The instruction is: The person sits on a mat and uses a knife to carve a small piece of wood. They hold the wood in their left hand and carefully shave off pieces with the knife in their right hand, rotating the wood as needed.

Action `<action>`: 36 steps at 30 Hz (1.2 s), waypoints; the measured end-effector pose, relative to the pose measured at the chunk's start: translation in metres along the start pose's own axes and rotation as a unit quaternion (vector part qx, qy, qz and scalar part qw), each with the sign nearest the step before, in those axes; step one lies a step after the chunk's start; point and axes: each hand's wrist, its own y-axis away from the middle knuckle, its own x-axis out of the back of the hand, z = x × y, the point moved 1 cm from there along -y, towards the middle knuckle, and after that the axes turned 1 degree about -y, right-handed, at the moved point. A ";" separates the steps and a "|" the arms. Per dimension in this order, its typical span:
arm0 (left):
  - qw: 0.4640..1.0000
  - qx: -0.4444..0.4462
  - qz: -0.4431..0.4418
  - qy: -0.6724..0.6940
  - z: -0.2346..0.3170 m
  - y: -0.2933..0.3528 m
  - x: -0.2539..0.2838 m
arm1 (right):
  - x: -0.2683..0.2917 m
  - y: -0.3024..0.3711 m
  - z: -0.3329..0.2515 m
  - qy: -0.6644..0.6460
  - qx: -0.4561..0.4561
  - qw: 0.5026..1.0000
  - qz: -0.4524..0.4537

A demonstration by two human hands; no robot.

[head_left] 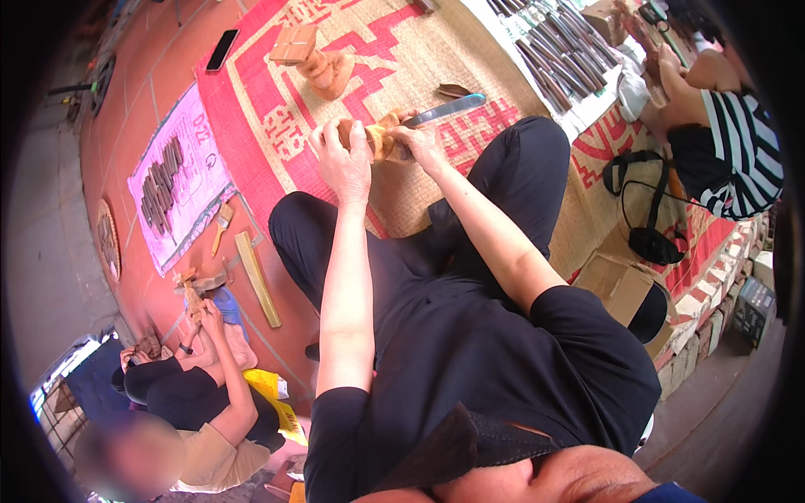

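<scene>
My left hand [344, 163] is closed around a light-brown carved wooden piece [386, 144], in front of my crossed legs. My right hand [425, 147] meets its right side, fingers bent in. A long flat blue-grey strip with a rounded end, like a blade or handle [453, 107], sticks out from beside the right fingers; what the fingertips grip is partly hidden. Farther off on the red and straw woven mat [411, 42] rests a carved wooden figure with a block-like base [323, 71]. A small dark curved piece [454, 90] lies just beyond the strip.
Rows of carving tools [562, 59] lie at the far right, more [162, 189] on a pink sheet at left. A phone [221, 50], brush [222, 226] and wooden strip [257, 277] lie leftward. Co-workers sit on both sides. A black bag [654, 243] and cardboard box [612, 281] are right.
</scene>
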 end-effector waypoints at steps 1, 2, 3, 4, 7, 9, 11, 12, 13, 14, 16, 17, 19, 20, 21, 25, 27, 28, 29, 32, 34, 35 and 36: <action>1.000 0.000 -0.002 -0.010 0.003 0.001 0.001 | 0.001 0.000 -0.001 0.016 -0.001 1.000 -0.005; 1.000 -0.002 0.000 -0.004 0.003 0.001 0.001 | 0.002 0.000 -0.001 0.010 0.009 1.000 0.005; 1.000 -0.004 0.001 0.003 0.004 0.001 0.001 | 0.003 0.000 -0.002 0.005 0.019 1.000 0.015; 1.000 -0.006 0.002 0.010 0.004 0.001 0.001 | 0.003 0.001 -0.003 -0.001 0.028 0.999 0.027; 1.000 -0.006 0.016 0.018 -0.008 -0.001 -0.002 | 0.001 0.004 -0.006 -0.008 0.034 0.999 0.020; 1.000 0.012 0.009 0.013 -0.008 0.002 -0.002 | -0.005 0.007 -0.007 -0.011 0.032 0.999 0.003; 1.000 0.019 0.000 0.007 0.000 0.001 0.000 | -0.005 0.004 -0.005 0.037 0.041 0.998 0.003; 1.000 0.018 -0.006 0.003 0.005 0.001 0.000 | -0.001 0.002 -0.005 0.053 0.039 0.998 0.002; 1.000 0.017 -0.012 -0.002 0.007 0.000 0.001 | 0.001 0.002 -0.006 0.068 0.037 0.997 -0.002; 1.000 0.010 -0.009 0.002 0.007 0.000 0.002 | 0.002 -0.001 -0.004 0.034 -0.011 0.999 0.006; 1.000 -0.003 -0.004 0.009 0.002 0.000 0.000 | 0.001 0.002 -0.005 -0.008 0.028 0.999 0.042; 1.000 -0.007 0.006 0.009 -0.003 -0.001 -0.001 | -0.001 0.003 -0.007 -0.028 0.047 0.997 0.060; 1.000 -0.014 0.025 0.011 -0.008 -0.002 -0.003 | -0.003 0.005 -0.007 -0.018 0.025 0.999 0.038; 1.000 -0.008 0.021 0.008 -0.007 -0.001 -0.004 | -0.002 0.005 -0.007 0.009 0.015 1.000 0.021; 1.000 -0.002 0.017 0.004 -0.006 0.000 -0.003 | -0.002 0.005 -0.007 0.036 0.005 0.999 0.004; 1.000 -0.001 -0.003 -0.014 0.008 -0.003 -0.001 | 0.004 -0.002 0.000 0.070 0.014 0.997 0.020; 1.000 -0.013 0.001 -0.005 0.008 -0.003 -0.001 | 0.004 -0.005 0.004 0.047 0.045 0.996 0.066; 1.000 -0.020 0.004 -0.001 0.006 -0.004 -0.003 | 0.004 -0.006 0.005 0.031 0.060 0.994 0.083; 1.000 -0.028 0.006 0.002 0.005 -0.004 -0.003 | 0.005 -0.006 0.007 0.015 0.076 0.992 0.099; 1.000 -0.003 0.008 0.009 0.000 -0.004 -0.002 | 0.000 0.002 -0.001 0.006 -0.019 1.000 0.019; 1.000 0.003 -0.002 0.001 0.004 -0.003 0.000 | 0.000 0.004 -0.005 0.055 -0.013 0.998 0.001; 1.000 0.005 -0.007 -0.004 0.007 -0.004 0.001 | 0.000 0.004 -0.006 0.079 -0.009 0.997 -0.009; 1.000 -0.002 -0.008 -0.004 0.008 -0.004 0.001 | 0.001 0.002 -0.003 0.067 0.018 0.998 0.005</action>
